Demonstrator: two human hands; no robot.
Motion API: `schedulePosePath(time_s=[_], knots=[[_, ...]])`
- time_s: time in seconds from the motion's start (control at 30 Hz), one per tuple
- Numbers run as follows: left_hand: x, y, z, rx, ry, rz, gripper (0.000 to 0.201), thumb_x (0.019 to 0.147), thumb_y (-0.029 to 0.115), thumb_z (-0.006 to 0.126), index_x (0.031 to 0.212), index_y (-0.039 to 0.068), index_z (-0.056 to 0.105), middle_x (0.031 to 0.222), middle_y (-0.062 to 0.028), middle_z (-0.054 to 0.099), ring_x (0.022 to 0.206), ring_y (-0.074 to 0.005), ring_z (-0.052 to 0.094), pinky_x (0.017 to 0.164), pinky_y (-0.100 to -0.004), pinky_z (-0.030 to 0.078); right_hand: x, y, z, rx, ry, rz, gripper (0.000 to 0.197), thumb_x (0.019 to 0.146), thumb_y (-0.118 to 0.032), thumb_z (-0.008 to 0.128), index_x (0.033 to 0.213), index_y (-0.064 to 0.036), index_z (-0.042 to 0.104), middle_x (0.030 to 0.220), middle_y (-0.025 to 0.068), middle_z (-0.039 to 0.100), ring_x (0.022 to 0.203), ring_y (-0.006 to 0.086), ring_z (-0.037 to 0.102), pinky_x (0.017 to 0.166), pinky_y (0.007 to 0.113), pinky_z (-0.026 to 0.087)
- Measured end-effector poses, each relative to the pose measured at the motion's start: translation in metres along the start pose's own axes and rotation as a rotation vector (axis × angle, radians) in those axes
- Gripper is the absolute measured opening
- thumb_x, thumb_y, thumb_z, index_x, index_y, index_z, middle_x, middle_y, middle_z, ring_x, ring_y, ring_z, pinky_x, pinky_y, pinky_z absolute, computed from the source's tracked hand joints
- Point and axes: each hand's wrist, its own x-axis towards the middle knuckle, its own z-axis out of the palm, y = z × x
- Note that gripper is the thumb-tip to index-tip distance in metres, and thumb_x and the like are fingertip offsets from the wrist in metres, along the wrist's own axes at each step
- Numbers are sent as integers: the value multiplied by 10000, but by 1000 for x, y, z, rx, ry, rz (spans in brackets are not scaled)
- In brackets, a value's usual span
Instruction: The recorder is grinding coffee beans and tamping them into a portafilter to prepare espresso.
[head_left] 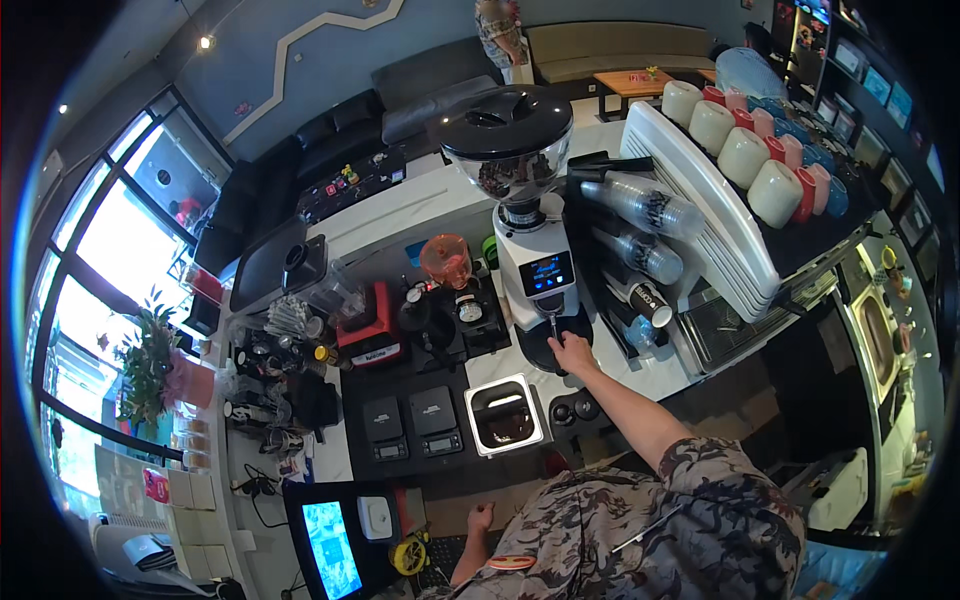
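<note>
Fingers of the right hand (571, 353) curl inward at the foot of a coffee grinder (535, 245), just below its spout; whether they pinch anything there cannot be told. The left hand (481, 516) hangs low, near the front of the patterned shirt (600, 530), its fingers loosely bent; whether it holds something is also unclear.

Largest is the white marbled counter (660, 366), curving across the view in front of the person. On its right stands a wide espresso machine with a ribbed white side (735, 250), its top lined with rows of white, red, pink and blue cups (710, 125). Left of that machine, near the middle of the counter, the grinder stands upright: a white body with a small lit display, and above it a clear hopper under a glossy black lid, with dark beans inside. Stacks of clear plastic cups (645, 205) lie tilted between grinder and machine. Left of the grinder, beyond a dark stand holding an orange funnel-like piece (446, 260), sits a blender with a red base (370, 325). Nearer the person, a square steel container (473, 424) holds something dark brown. To its left, two flat black scales (434, 418) lie side by side. Smallest are two round black pieces (574, 408), set just right of the container, near the right forearm.
</note>
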Motion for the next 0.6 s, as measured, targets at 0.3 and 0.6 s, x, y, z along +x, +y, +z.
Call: schedulePosePath(time_s=[0.3, 0.6], knots=[[2, -20, 0, 67, -69, -167, 407, 838, 388, 691, 998, 16, 646, 760, -75, 628, 599, -136, 558, 513, -276, 433, 17, 12, -2, 2, -104, 6, 530, 826, -462, 667, 1049, 19, 660, 821, 168, 698, 834, 289, 686, 749, 392, 521], [7, 25, 6, 7, -131, -115, 539, 805, 468, 659, 1100, 17, 672, 1093, -160, 684, 1048, -272, 636, 921, -351, 465, 8, 17, -20, 108, -94, 84, 780, 777, -565, 682, 1278, 11, 519, 1013, 136, 710, 993, 264, 666, 882, 354, 503]])
